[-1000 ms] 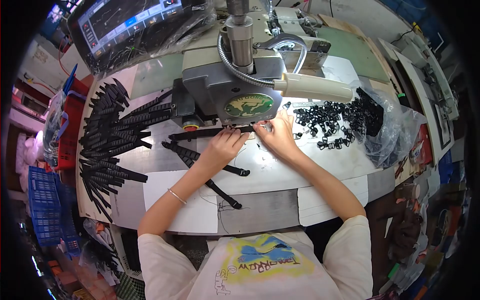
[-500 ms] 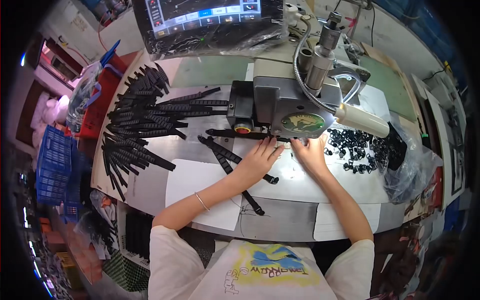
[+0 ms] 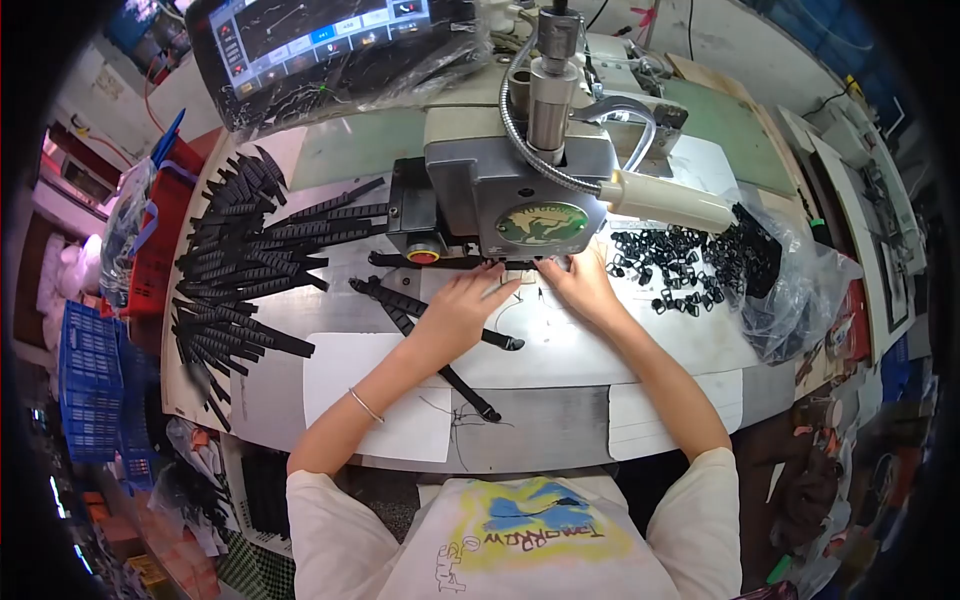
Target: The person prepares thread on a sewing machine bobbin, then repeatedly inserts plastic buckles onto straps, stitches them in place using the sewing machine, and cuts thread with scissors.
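Note:
A black strap (image 3: 420,262) lies crosswise under the head of the sewing machine (image 3: 520,170). My left hand (image 3: 462,305) presses its fingertips on the strap just left of the needle area. On the other side, my right hand (image 3: 582,288) pinches the strap's right part with thumb and fingers close together. The machine head partly hides the strap between them. Two more black straps (image 3: 400,305) with buckled ends lie crossed to the left, partly under my left hand and forearm.
A big heap of black straps (image 3: 250,235) covers the left of the table. Small black buckles (image 3: 680,265) lie to the right beside a clear plastic bag (image 3: 800,310). A control screen (image 3: 310,50) stands behind. White paper (image 3: 380,410) and loose threads lie near the front edge.
The whole view has shifted, so the machine and table appear further left. Both hands stay at the strap under the machine head, with only slight finger movement.

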Available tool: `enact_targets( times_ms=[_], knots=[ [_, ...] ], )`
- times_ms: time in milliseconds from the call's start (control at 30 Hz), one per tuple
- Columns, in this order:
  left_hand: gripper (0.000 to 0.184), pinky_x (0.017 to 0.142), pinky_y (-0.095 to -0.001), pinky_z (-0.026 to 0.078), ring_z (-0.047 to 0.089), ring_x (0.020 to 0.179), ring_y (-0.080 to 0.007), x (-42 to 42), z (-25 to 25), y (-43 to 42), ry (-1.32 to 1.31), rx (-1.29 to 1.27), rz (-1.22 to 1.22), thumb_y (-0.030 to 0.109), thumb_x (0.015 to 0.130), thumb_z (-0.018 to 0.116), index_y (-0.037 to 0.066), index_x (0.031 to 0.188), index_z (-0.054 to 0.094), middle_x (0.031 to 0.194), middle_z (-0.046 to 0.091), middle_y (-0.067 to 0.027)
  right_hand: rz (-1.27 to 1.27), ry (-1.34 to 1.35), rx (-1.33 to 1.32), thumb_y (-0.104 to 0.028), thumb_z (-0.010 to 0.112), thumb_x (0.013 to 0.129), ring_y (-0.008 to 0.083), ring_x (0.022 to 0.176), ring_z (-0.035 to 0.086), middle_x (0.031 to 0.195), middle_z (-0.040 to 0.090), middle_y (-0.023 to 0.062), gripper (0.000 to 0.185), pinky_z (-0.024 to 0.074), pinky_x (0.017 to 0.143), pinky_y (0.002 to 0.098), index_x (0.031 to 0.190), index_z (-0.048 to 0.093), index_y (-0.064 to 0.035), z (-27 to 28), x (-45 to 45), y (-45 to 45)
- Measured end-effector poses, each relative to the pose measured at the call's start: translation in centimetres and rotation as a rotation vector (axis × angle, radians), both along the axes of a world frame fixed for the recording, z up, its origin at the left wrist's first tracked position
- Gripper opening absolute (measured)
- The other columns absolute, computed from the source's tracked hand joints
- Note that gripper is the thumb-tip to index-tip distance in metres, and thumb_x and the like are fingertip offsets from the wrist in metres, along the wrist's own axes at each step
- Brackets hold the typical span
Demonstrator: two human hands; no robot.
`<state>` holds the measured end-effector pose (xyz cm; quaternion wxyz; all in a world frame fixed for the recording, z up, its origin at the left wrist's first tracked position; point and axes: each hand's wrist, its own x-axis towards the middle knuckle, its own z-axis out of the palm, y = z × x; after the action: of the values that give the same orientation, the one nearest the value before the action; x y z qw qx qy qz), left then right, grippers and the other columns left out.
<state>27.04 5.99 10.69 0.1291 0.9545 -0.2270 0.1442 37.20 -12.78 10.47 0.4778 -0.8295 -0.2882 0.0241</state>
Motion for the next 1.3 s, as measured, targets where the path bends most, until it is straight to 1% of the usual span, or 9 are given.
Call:
enact_targets(
  times_ms=[100, 133, 433, 567, 633, 700, 867, 1067, 1300],
  knots=[
    [0.035, 0.090, -0.0364, 0.038, 0.052, 0.104, -0.0297, 0.8, -0.6, 0.8, 0.101, -0.325, 0.035, 0.001, 0.078, 0.051, 0.009, 0.110, 0.062, 0.119, 0.052, -0.0131, 0.176, -0.142, -0.015, -0.016, 0.065, 0.075, 0.0307, 0.088, 0.047, 0.086, 0.054, 0.0114, 0.020, 0.0347, 0.080, 0.0396, 0.092, 0.060, -0.0059, -1.1, 1.4, -1.1],
    [0.024, 0.089, -0.0394, 0.036, 0.052, 0.093, -0.0298, 0.9, 0.1, 0.1, 0.055, -0.413, 0.098, 0.009, 0.082, 0.052, 0.004, 0.103, 0.063, 0.096, 0.060, -0.0119, 0.197, -0.138, -0.038, -0.016, 0.064, 0.076, 0.0311, 0.088, 0.047, 0.086, 0.054, 0.0119, 0.020, 0.0353, 0.079, 0.0392, 0.092, 0.060, -0.0057, -1.1, 1.4, -1.2],
    [0.022, 0.091, -0.0403, 0.031, 0.052, 0.085, -0.0252, 0.6, 1.4, -0.5, 0.146, -0.567, 0.162, 0.020, 0.079, 0.061, 0.005, 0.095, 0.065, 0.089, 0.062, -0.0081, 0.256, -0.125, 0.113, -0.012, 0.053, 0.084, 0.0304, 0.079, 0.049, 0.079, 0.053, 0.0130, 0.011, 0.0375, 0.075, 0.0367, 0.081, 0.054, -0.0014, 1.2, -1.9, -0.6],
    [0.021, 0.076, -0.0283, 0.040, 0.052, 0.068, -0.0167, -0.6, 3.3, -1.0, 0.479, -0.803, 0.278, 0.026, 0.078, 0.066, 0.007, 0.087, 0.067, 0.073, 0.063, -0.0033, 0.231, 0.174, 0.199, -0.013, 0.051, 0.087, 0.0225, 0.075, 0.049, 0.077, 0.053, 0.0101, 0.014, 0.0395, 0.072, 0.0318, 0.084, 0.056, -0.0010, 1.4, -3.5, -0.6],
    [0.015, 0.051, -0.0186, 0.036, 0.047, 0.060, -0.0016, -1.2, 4.0, -0.9, 0.422, -0.692, 0.273, 0.014, 0.075, 0.069, 0.002, 0.085, 0.066, 0.071, 0.062, 0.0031, 0.248, 0.214, 0.179, -0.014, 0.052, 0.087, 0.0196, 0.076, 0.049, 0.078, 0.053, 0.0090, 0.014, 0.0404, 0.070, 0.0293, 0.086, 0.056, -0.0007, 2.7, -4.4, -0.7],
    [0.015, 0.077, -0.0231, 0.032, 0.044, 0.058, -0.0079, -2.1, 3.3, -0.5, 0.421, -0.834, 0.203, 0.023, 0.075, 0.069, 0.010, 0.082, 0.066, 0.062, 0.061, 0.0029, 0.305, 0.129, 0.146, -0.014, 0.054, 0.087, 0.0196, 0.077, 0.049, 0.080, 0.054, 0.0091, 0.014, 0.0406, 0.071, 0.0288, 0.086, 0.056, -0.0008, 3.3, -4.7, -0.8],
    [0.013, 0.077, -0.0252, 0.027, 0.035, 0.058, -0.0113, -4.3, 3.1, 0.0, 0.291, -0.776, 0.186, 0.023, 0.075, 0.068, 0.014, 0.085, 0.068, 0.069, 0.063, 0.0020, 0.286, -0.024, 0.166, -0.011, 0.059, 0.082, 0.0212, 0.080, 0.051, 0.084, 0.056, 0.0084, 0.010, 0.0412, 0.073, 0.0297, 0.086, 0.058, -0.0020, 3.6, -6.1, -0.1],
    [0.014, 0.073, -0.0229, 0.043, 0.057, 0.068, -0.0092, -2.6, 2.8, -1.0, 0.543, -1.304, 0.125, 0.014, 0.082, 0.062, 0.002, 0.089, 0.063, 0.076, 0.065, -0.0017, 0.029, -0.172, 0.216, -0.003, 0.064, 0.075, 0.0224, 0.080, 0.053, 0.081, 0.059, 0.0070, 0.009, 0.0422, 0.072, 0.0307, 0.082, 0.060, -0.0026, 3.6, -7.5, 0.3],
    [0.019, 0.072, -0.0203, 0.048, 0.062, 0.082, -0.0088, -0.4, 2.3, -3.3, 0.632, -1.301, 0.141, 0.011, 0.087, 0.056, -0.004, 0.100, 0.058, 0.087, 0.067, -0.0085, -0.067, -0.114, 0.268, -0.002, 0.064, 0.077, 0.0154, 0.076, 0.053, 0.082, 0.059, 0.0064, 0.007, 0.0430, 0.068, 0.0254, 0.083, 0.062, -0.0011, 3.2, -6.6, -1.8]
  ],
)
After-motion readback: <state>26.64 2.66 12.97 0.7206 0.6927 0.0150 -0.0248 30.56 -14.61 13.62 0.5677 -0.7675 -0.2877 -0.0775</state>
